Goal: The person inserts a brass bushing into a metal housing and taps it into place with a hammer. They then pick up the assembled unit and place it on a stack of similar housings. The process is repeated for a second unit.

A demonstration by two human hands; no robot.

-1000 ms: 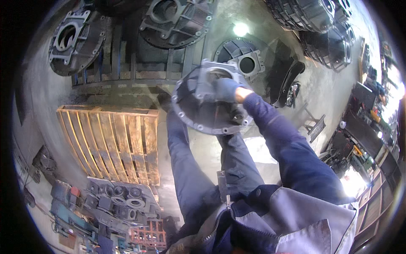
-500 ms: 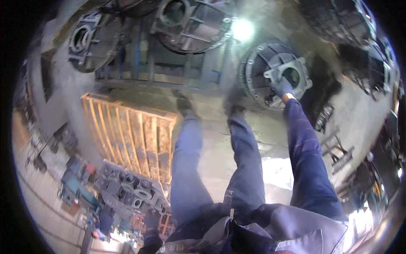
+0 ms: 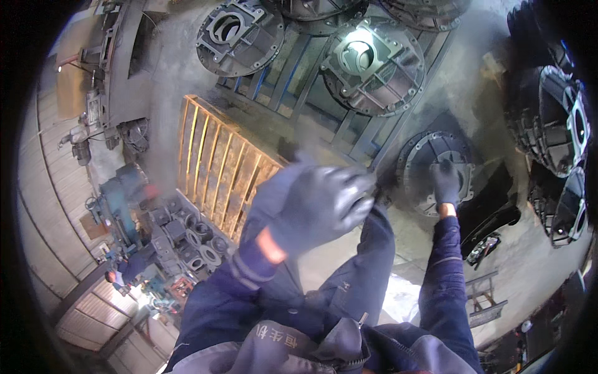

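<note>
My right hand, in a dark glove, reaches down and is closed on the raised flange of a round grey cast-metal housing. The housing lies on the floor at the right, with bolt holes around its rim; my hand and wrist cover part of its opening. My left hand, gloved alike, is raised in front of my legs. Its fingers are curled together, slightly blurred, and no object shows in them. It is apart from the housing.
More cast housings lie on a metal rack ahead, and others stand along the right. A wooden pallet is left of my legs. Dark metal parts fill the lower left, near another person.
My left hand has come up from the lower left to the middle. My view has turned, and my torso leans closer. The right hand stays on the housing.
</note>
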